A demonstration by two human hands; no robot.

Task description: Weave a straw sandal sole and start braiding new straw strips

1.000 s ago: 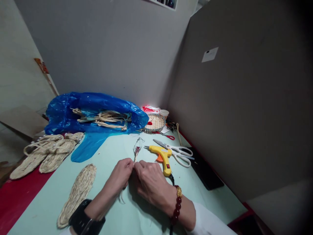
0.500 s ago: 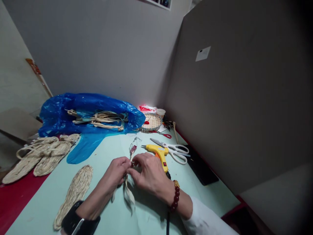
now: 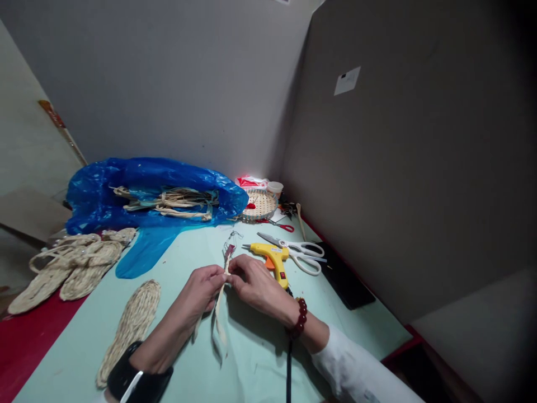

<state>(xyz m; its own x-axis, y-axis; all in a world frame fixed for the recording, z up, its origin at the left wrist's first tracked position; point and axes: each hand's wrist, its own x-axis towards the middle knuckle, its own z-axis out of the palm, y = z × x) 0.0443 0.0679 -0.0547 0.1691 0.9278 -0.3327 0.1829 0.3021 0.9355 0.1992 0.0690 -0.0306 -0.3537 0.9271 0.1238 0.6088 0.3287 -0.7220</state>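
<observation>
Both hands meet over the pale green table, pinching thin straw strands whose loose ends hang toward me. My left hand is closed on the strands from the left side. My right hand pinches them from the right, thumb and forefinger near my left fingertips. Beyond the fingers the strands run up to a dark red clip with thin wire or thread at its far end. To the left lies a woven straw sole, partly behind my left wrist.
A yellow glue gun and white-handled scissors lie right of my hands, near a black flat object. A blue plastic bag with straw bundles, woven sandals and a round woven basket stand farther back.
The view has shifted slightly. Both hands still grip the strands; my right hand's fingers sit flatter and the hanging ends have swung a little and look straighter.
</observation>
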